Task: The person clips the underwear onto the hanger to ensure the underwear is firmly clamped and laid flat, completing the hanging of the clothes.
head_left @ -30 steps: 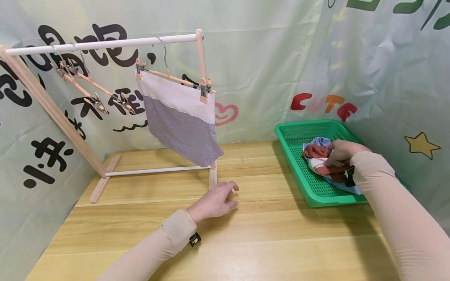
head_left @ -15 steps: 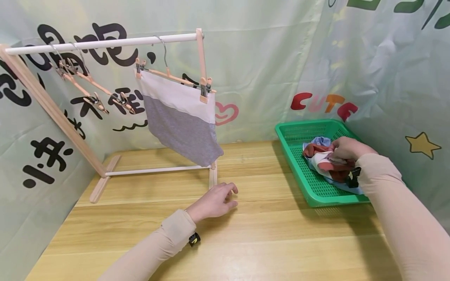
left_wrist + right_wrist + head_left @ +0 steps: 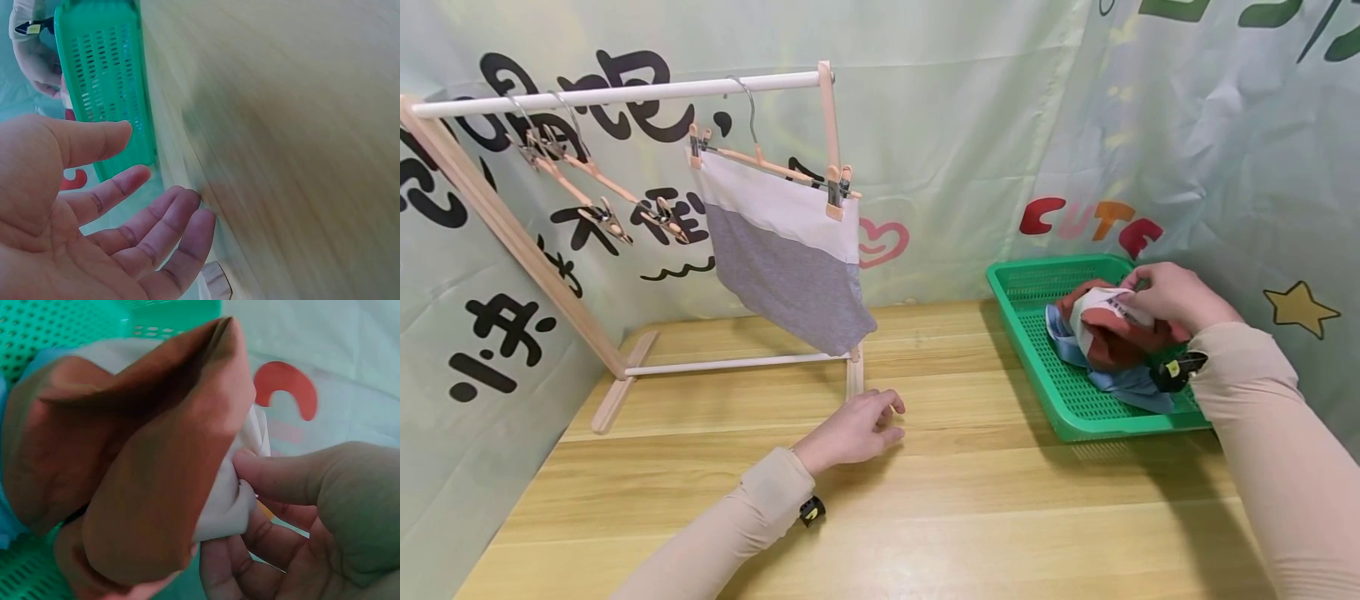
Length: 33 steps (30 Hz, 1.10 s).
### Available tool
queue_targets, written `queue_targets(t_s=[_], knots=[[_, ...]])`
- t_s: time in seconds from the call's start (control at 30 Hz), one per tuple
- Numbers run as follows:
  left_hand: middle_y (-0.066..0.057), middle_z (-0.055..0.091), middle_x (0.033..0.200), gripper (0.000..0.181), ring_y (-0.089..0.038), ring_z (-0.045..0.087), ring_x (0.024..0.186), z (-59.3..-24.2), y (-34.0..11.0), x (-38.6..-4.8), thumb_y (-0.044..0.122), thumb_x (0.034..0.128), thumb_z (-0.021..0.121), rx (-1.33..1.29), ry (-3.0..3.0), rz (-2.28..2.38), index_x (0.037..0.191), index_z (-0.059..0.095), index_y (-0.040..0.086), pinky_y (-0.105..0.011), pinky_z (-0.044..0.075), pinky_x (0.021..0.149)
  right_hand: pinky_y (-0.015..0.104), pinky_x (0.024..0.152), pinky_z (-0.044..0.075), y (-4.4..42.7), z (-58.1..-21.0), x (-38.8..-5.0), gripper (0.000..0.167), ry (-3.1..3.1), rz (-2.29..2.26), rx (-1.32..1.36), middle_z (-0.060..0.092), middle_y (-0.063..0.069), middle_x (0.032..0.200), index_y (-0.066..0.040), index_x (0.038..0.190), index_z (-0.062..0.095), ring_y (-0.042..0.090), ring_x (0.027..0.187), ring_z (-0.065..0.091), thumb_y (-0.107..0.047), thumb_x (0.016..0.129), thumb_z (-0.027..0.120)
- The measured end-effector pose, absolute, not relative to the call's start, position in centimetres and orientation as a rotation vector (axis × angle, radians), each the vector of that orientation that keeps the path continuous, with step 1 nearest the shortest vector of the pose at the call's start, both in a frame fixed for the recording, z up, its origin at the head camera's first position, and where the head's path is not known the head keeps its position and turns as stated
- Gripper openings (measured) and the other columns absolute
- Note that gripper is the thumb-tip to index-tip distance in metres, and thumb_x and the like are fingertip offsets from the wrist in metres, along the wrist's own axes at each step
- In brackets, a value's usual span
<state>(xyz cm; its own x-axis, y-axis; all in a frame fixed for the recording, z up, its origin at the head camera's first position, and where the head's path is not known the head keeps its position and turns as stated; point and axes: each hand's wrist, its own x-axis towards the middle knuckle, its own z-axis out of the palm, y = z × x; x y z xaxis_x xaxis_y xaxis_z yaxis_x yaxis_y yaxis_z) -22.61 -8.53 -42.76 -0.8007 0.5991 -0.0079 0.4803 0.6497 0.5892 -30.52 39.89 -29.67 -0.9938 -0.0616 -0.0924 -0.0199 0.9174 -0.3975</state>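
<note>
My right hand (image 3: 1183, 296) pinches the white part of a rust-and-white garment (image 3: 1112, 337) over the green basket (image 3: 1052, 400). In the right wrist view, the thumb and fingers of the right hand (image 3: 294, 512) grip its white edge, and the rust cloth (image 3: 150, 481) bulges beside them. A light blue cloth (image 3: 1131, 387) lies in the basket under the garment. My left hand (image 3: 850, 429) hovers low over the table by the rack's foot, fingers loosely bent, holding nothing; the left wrist view shows its bare palm (image 3: 106, 219).
On the left stands a rack with a white top bar (image 3: 647, 93). A white-and-grey cloth (image 3: 782, 258) hangs from a clip hanger (image 3: 760, 161) at its right end. Two hangers without cloth (image 3: 613, 187) hang at its left. A printed curtain (image 3: 940, 125) is behind.
My right hand has risen and moved right, lifting part of the rust-and-white garment and uncovering more of the blue cloth. The left hand has barely shifted.
</note>
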Motion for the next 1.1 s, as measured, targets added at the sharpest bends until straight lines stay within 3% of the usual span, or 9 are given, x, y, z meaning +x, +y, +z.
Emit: queue_targets(t_s=[0.27,0.8,1.1], knots=[[-0.015,0.068,0.119,0.029,-0.027,0.066,0.107,-42.6,-8.6,-22.6,0.019,0.1032,0.072,0.854,2.671,0.867,0.128,0.064,0.007,-0.044,0.056,0.094,0.035,0.068,0.048,39.3,-27.4,-29.7,0.04,3.066,-0.71,-0.026,0.058,0.037,0.121,0.005,0.124,0.055,0.047,0.106,0.051,-0.032,0.109,0.059],[-0.019,0.072,0.122,0.031,-0.031,0.069,0.113,-42.1,-8.7,-22.9,0.016,0.103,0.071,0.9,2.699,0.939,0.13,0.062,0.004,-0.047,0.059,0.095,0.027,0.063,0.05,34.8,-22.7,-28.4,0.055,3.178,-0.871,-0.077,0.061,0.034,0.13,0.002,0.136,0.055,0.043,0.111,0.055,-0.045,0.109,0.058],[-0.02,0.071,0.125,0.03,-0.029,0.072,0.109,-41.1,-9.0,-22.9,0.017,0.1046,0.069,0.858,2.736,1.008,0.132,0.061,0.008,-0.046,0.061,0.094,0.021,0.064,0.051,30.0,-21.5,-27.3,0.046,3.137,-1.009,-0.225,0.065,0.025,0.131,-0.006,0.135,0.061,0.036,0.113,0.058,-0.042,0.107,0.063]])
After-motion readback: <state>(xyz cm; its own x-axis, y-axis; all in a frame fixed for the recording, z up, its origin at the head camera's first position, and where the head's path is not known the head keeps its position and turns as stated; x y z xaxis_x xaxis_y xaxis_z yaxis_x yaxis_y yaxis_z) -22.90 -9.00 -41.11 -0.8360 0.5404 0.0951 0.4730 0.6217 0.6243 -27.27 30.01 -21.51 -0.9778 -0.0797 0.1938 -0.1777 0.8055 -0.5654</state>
